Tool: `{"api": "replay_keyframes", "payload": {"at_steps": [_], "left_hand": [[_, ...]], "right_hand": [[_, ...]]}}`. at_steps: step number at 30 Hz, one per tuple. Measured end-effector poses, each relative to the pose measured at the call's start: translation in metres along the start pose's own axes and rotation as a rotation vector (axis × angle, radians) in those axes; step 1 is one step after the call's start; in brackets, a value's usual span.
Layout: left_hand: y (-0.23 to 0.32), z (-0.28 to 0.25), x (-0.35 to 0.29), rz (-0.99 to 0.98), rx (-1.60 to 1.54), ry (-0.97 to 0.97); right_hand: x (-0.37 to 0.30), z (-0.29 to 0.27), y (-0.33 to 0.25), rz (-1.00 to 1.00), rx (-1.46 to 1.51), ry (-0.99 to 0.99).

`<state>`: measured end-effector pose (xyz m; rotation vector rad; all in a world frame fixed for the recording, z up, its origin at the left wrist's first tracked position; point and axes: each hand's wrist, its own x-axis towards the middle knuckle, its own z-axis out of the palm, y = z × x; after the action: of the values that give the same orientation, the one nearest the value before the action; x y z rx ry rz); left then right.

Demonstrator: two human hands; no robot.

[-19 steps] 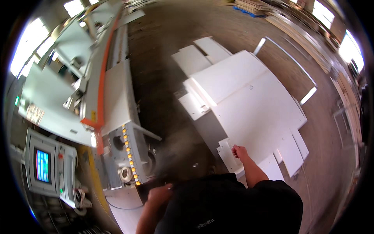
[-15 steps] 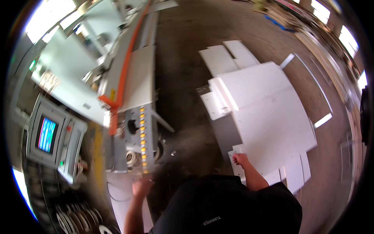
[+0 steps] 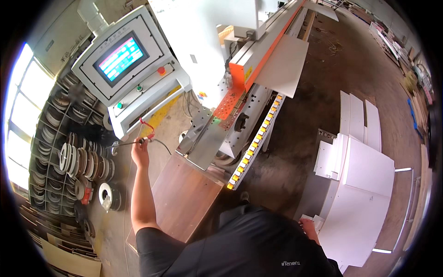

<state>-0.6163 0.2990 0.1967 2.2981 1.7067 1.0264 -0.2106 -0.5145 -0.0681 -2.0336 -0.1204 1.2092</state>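
My left hand (image 3: 140,152) is closed around what looks like an air blow gun (image 3: 146,139), below the handle bar of the machine's control panel (image 3: 124,55). A thin dark nozzle points left from it, a dark hose curves off to the right, and a red cord runs up towards the bar. My right hand (image 3: 307,225) is low on the right, its fingers curled, at the near left edge of the stacked white panels (image 3: 357,207). A small white piece (image 3: 318,220) lies beside it. Whatever those fingers hold is hidden.
A long machine with an orange guard (image 3: 236,76) and a yellow-and-white roller strip (image 3: 256,142) runs away ahead, a pale board (image 3: 284,62) lying on it. A brown wooden surface (image 3: 184,194) lies between my left arm and the machine. Racks of edging rolls (image 3: 78,159) stand at left.
The view has swung left. My left hand has risen from beside the machine's near end to the control panel and now grips the blow gun. My right hand stays by the white panels.
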Motion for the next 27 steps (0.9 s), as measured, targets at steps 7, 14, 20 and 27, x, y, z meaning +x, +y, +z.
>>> {"api": "replay_keyframes", "payload": {"at_steps": [7, 14, 20, 27], "left_hand": [[0.006, 0.072, 0.05, 0.015, -0.224, 0.046], [-0.049, 0.17, 0.022, -0.251, -0.573, 0.02], [0.091, 0.197, -0.117, -0.293, -0.588, -0.021], [0.332, 0.197, -0.303, 0.243, -0.626, -1.125]], "right_hand": [[-0.022, 0.019, -0.047, 0.247, 0.19, 0.207], [-0.004, 0.007, -0.036, 0.208, -0.154, 0.206], [0.009, -0.025, -0.047, 0.201, -0.21, 0.27], [0.07, -0.136, -0.02, 0.24, 0.203, 0.581]]}}
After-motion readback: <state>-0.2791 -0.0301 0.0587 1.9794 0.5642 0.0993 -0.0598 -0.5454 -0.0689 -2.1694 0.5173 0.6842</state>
